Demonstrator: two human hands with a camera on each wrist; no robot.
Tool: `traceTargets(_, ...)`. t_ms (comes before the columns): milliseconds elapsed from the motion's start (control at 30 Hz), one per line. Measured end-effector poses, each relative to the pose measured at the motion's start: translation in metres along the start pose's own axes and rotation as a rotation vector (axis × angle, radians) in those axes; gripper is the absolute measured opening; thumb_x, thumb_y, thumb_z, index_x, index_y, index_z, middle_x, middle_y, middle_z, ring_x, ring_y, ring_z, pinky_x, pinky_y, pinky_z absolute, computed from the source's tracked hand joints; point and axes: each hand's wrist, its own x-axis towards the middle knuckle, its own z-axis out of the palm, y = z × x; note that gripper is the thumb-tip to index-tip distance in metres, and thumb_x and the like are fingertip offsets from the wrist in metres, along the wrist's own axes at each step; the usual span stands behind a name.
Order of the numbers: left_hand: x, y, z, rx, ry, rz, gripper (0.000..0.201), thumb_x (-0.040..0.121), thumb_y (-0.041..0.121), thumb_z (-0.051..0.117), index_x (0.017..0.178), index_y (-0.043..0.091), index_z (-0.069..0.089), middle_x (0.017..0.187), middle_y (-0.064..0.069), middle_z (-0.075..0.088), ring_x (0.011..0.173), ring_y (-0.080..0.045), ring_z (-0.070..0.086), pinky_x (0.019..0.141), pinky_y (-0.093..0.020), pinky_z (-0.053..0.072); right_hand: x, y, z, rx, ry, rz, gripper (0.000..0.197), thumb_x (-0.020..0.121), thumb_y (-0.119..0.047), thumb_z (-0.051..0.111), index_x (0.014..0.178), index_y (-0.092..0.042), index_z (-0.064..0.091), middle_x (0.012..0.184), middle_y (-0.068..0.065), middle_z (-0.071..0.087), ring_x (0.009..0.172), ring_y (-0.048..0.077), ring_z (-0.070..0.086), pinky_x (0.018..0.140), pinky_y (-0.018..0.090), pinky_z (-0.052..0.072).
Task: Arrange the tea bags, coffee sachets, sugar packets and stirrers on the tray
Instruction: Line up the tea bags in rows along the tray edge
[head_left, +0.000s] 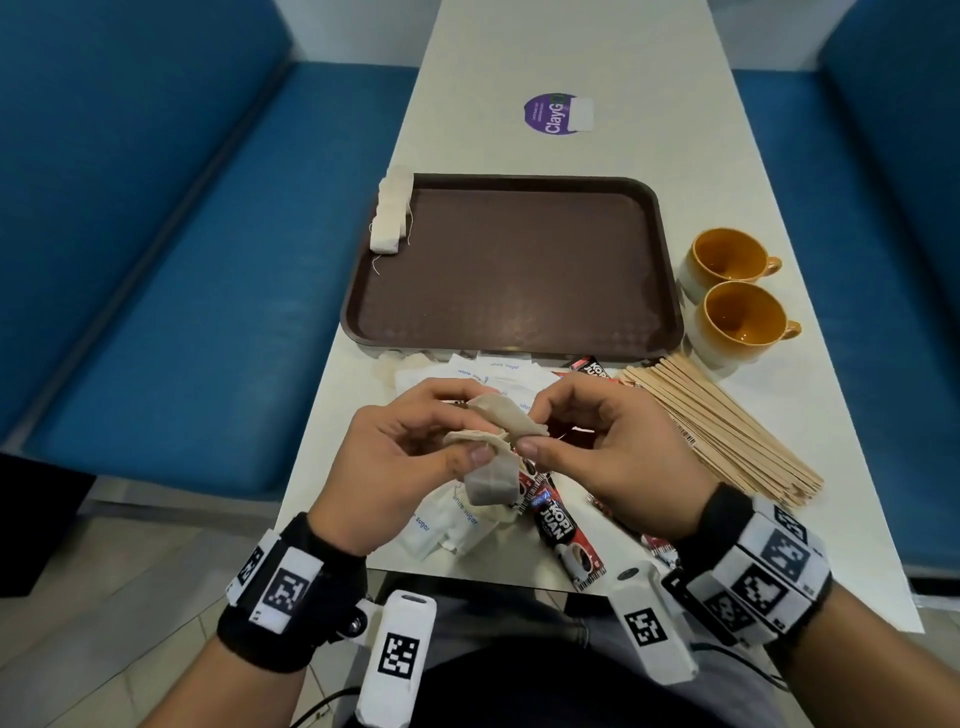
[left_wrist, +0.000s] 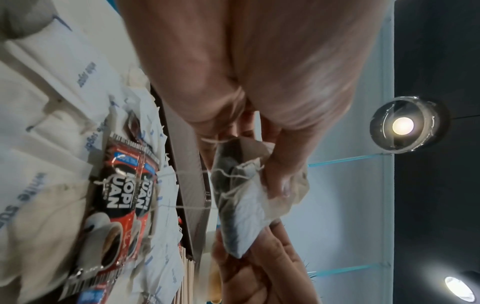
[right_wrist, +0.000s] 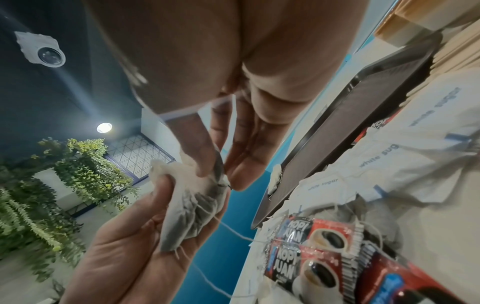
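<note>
Tea bags lie in a short row along the far-left rim of the brown tray, which sits on the pale bench; the rest of the tray floor shows only its brown surface. Below the tray's near edge, white sugar packets spread across the bench, with more of them nearer the person.

Above this pile the left hand pinches a small bunch of tea bags between thumb and curled fingers, lifted off the bench. The left wrist view shows the bags hanging below the thumb with thin white strings looping off them. Just to the right, the right hand meets the same bunch, its thumb and forefinger closed on the bags' far end; the right wrist view shows those fingertips gripping the paper where the strings gather.

Under the hands lie red and black coffee sachets, one partly tucked beneath the hanging bags. Further right, a fan of wooden stirrers rests on the bench, its far end near the tray's near-right corner. Beyond them, beside the tray's right rim, stand two orange-lined cups, one just behind the other.
</note>
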Motion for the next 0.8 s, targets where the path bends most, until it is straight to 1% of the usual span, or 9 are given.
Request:
traceTargets(100, 0.001, -0.004, 0.003, 0.025, 0.055, 0.024, 0.018, 0.076, 0.004, 0.081, 0.091, 0.014, 0.083, 0.106, -0.006, 0.074, 0.105, -0.023, 0.070, 0.089, -0.033, 0.056, 0.002, -0.004, 0.003, 0.006, 0.003, 0.016, 0.017, 0.083, -0.007, 0.083, 0.093, -0.011, 0.070, 0.088, 0.006, 0.075, 0.081, 0.026, 0.072, 0.079, 0.048, 0.061)
traceTargets(200, 0.004, 0.000, -0.002, -0.019, 0.127, 0.054, 0.015, 0.077, 0.017, 0.086, 0.091, 0.018, 0.083, 0.102, -0.006, 0.074, 0.101, -0.026, 0.070, 0.086, -0.039, 0.056, 0.007, 0.000, 0.004, -0.037, 0.012, 0.049, 0.021, 0.082, -0.012, 0.085, 0.094, -0.018, 0.069, 0.090, 0.000, 0.075, 0.078, 0.024, 0.071, 0.076, 0.038, 0.060)
traceTargets(300, 0.004, 0.001, -0.018, -0.044, 0.186, 0.053, 0.016, 0.074, 0.022, 0.085, 0.089, 0.020, 0.082, 0.102, -0.005, 0.072, 0.102, -0.029, 0.068, 0.089, -0.043, 0.055, 0.009, 0.014, 0.009, -0.469, -0.114, 0.068, 0.017, 0.088, -0.034, 0.079, 0.099, -0.032, 0.066, 0.089, -0.010, 0.068, 0.076, 0.009, 0.063, 0.068, 0.028, 0.051)
traceTargets(367, 0.004, -0.002, -0.028, 0.035, 0.213, 0.030, 0.015, 0.074, 0.018, 0.086, 0.089, 0.017, 0.083, 0.104, -0.010, 0.068, 0.105, -0.037, 0.068, 0.089, -0.045, 0.055, 0.005, 0.022, 0.017, -0.828, -0.301, 0.028, 0.021, 0.091, -0.040, 0.069, 0.111, -0.034, 0.063, 0.102, -0.012, 0.062, 0.091, 0.013, 0.061, 0.074, 0.034, 0.050)
traceTargets(400, 0.003, -0.003, -0.031, 0.093, 0.222, 0.019, 0.017, 0.073, 0.014, 0.088, 0.089, 0.013, 0.082, 0.104, -0.011, 0.067, 0.103, -0.035, 0.068, 0.085, -0.040, 0.057, 0.003, 0.025, 0.021, -0.924, -0.376, 0.019, 0.027, 0.091, -0.039, 0.066, 0.117, -0.035, 0.061, 0.112, -0.010, 0.060, 0.099, 0.017, 0.061, 0.078, 0.036, 0.051)
traceTargets(467, 0.000, -0.004, -0.032, 0.195, 0.234, 0.021, 0.017, 0.072, 0.006, 0.088, 0.087, 0.007, 0.080, 0.098, -0.002, 0.067, 0.091, -0.018, 0.068, 0.075, -0.023, 0.055, 0.000, 0.027, 0.026, -0.970, -0.435, 0.029, 0.034, 0.089, -0.039, 0.065, 0.122, -0.037, 0.058, 0.125, -0.010, 0.056, 0.108, 0.020, 0.059, 0.082, 0.037, 0.052)
traceTargets(533, -0.003, -0.006, -0.031, 0.261, 0.236, 0.029, 0.014, 0.075, 0.002, 0.083, 0.087, 0.007, 0.080, 0.095, 0.004, 0.065, 0.086, -0.007, 0.064, 0.072, -0.017, 0.052, 0.000, 0.029, 0.024, -0.957, -0.432, 0.041, 0.033, 0.089, -0.037, 0.066, 0.121, -0.040, 0.056, 0.126, -0.011, 0.054, 0.108, 0.019, 0.057, 0.082, 0.036, 0.051)
traceTargets(667, -0.008, -0.013, -0.035, 0.243, 0.239, -0.012, 0.010, 0.078, 0.012, 0.083, 0.084, 0.019, 0.079, 0.096, 0.005, 0.070, 0.080, -0.009, 0.065, 0.065, -0.028, 0.056, 0.001, 0.031, 0.011, -0.950, -0.405, 0.116, 0.039, 0.091, -0.031, 0.069, 0.126, -0.038, 0.053, 0.119, -0.010, 0.049, 0.107, 0.017, 0.052, 0.087, 0.036, 0.050)
traceTargets(800, -0.011, -0.017, -0.040, 0.288, 0.225, -0.018, 0.009, 0.082, 0.017, 0.078, 0.089, 0.022, 0.077, 0.094, 0.001, 0.074, 0.082, -0.012, 0.066, 0.071, -0.034, 0.054, 0.000, 0.034, -0.003, -0.987, -0.347, 0.109, 0.032, 0.094, -0.025, 0.069, 0.123, -0.032, 0.059, 0.120, -0.007, 0.048, 0.110, 0.017, 0.048, 0.089, 0.034, 0.050)
